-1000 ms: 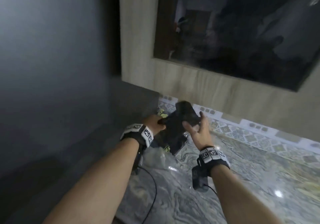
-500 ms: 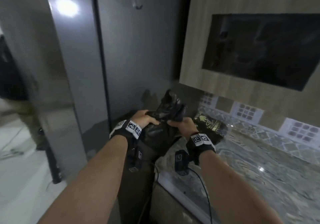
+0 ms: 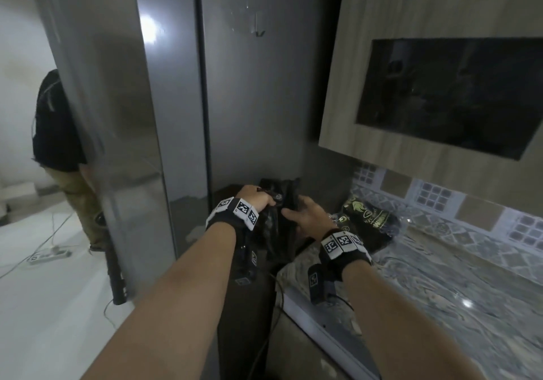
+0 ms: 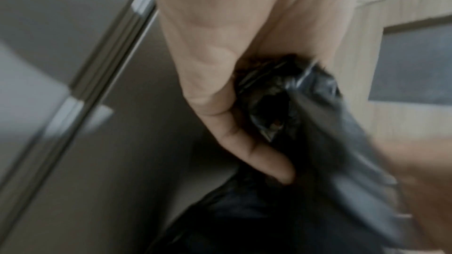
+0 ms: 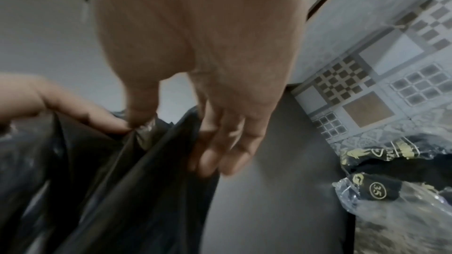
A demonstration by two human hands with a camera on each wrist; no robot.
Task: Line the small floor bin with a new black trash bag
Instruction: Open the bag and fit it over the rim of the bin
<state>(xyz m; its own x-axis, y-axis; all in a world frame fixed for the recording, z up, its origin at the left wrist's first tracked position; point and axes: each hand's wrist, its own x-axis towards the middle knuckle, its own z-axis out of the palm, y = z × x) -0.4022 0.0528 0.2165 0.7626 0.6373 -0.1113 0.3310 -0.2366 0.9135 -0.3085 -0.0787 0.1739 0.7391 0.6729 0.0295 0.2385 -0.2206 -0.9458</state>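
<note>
Both hands hold the black trash bag (image 3: pixel 274 232) by its top, just past the left end of the countertop (image 3: pixel 440 306). My left hand (image 3: pixel 258 200) grips a bunched part of the bag (image 4: pixel 315 123) with fingers curled round it. My right hand (image 3: pixel 302 215) pinches the neighbouring fold of the bag (image 5: pixel 110 181) between its thumb and fingers (image 5: pixel 215 148). The rest of the bag hangs down between my forearms, in front of the counter's side. The left hand's fingers (image 5: pixel 80 111) meet the right thumb at the bag's edge. No floor bin is in view.
A plastic pack of black bags (image 3: pixel 370 221) with gold print lies on the countertop by the tiled wall. A tall grey fridge (image 3: pixel 147 115) stands to the left. Above hangs a wooden cabinet (image 3: pixel 382 150) with dark glass. Another person (image 3: pixel 58 130) and a power strip (image 3: pixel 50 254) are at far left.
The hands carried the bag from over the countertop to beyond its left edge. The bag has come loose and now hangs long. The view swung left toward the fridge.
</note>
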